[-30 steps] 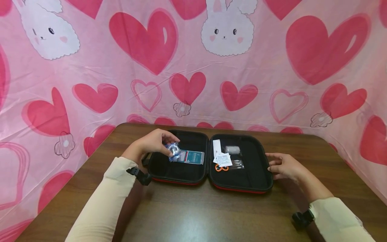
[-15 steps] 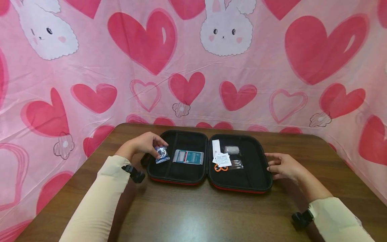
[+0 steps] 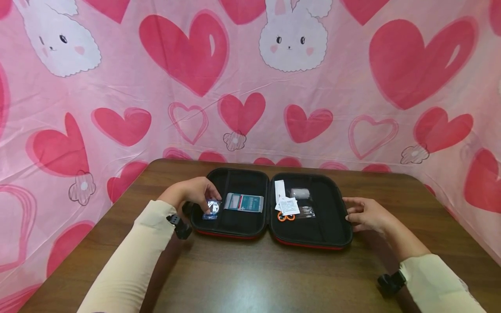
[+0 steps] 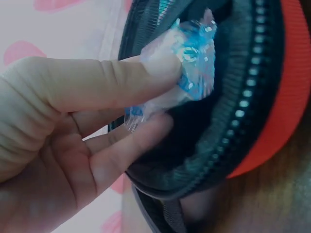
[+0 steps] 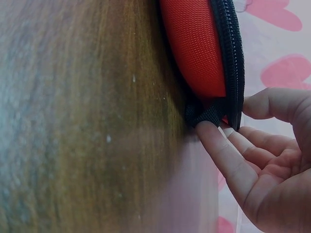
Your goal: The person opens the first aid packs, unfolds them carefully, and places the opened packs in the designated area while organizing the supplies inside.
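My left hand [image 3: 197,191] pinches a plastic-wrapped packet [image 3: 212,210] at the left of the open zippered case [image 3: 250,180]; my right hand [image 3: 368,214] grips its right rim.

On a brown wood-grain table [image 3: 250,274], an open black-lined case with red outer sides [image 3: 332,221] lies with its two halves side by side. At the left half, the left hand [image 3: 194,194] pinches a small, shiny clear-and-blue plastic packet [image 3: 212,209]. Near it lies a flat teal-and-white rectangular packet [image 3: 244,203]. The right hand [image 3: 368,214] holds the case's right edge. The right half contains white paper pieces [image 3: 288,206], orange loop handles [image 3: 291,218] and a white roll [image 3: 300,194]. Behind hangs pink cloth [image 3: 250,78] printed with hearts and rabbits.
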Demonstrator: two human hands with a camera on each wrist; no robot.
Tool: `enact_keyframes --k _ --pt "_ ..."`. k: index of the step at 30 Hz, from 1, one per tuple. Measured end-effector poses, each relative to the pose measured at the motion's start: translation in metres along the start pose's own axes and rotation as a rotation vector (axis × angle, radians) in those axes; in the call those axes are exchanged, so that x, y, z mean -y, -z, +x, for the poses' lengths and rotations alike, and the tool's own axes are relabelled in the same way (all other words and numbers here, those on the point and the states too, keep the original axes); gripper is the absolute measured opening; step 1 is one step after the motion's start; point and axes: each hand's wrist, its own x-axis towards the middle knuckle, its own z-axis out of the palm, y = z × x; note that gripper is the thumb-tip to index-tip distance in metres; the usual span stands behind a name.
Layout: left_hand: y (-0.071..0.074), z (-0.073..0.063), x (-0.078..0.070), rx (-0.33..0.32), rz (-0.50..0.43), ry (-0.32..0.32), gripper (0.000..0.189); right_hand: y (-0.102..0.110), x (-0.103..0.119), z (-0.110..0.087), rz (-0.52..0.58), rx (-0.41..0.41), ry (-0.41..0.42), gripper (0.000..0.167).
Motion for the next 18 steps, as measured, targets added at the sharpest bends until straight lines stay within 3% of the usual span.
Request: enact_keyframes --k 9,18 --pt "-0.008 0.004 0.001 -0.05 0.013 0.007 0.025 0.001 0.0 0.002 -0.003 0.003 0.005 0.068" --pt "-0.017 0.006 -0.006 0.034 -0.007 -0.048 0.024 0.0 0.0 0.002 0.005 0.002 0.006 0.068"
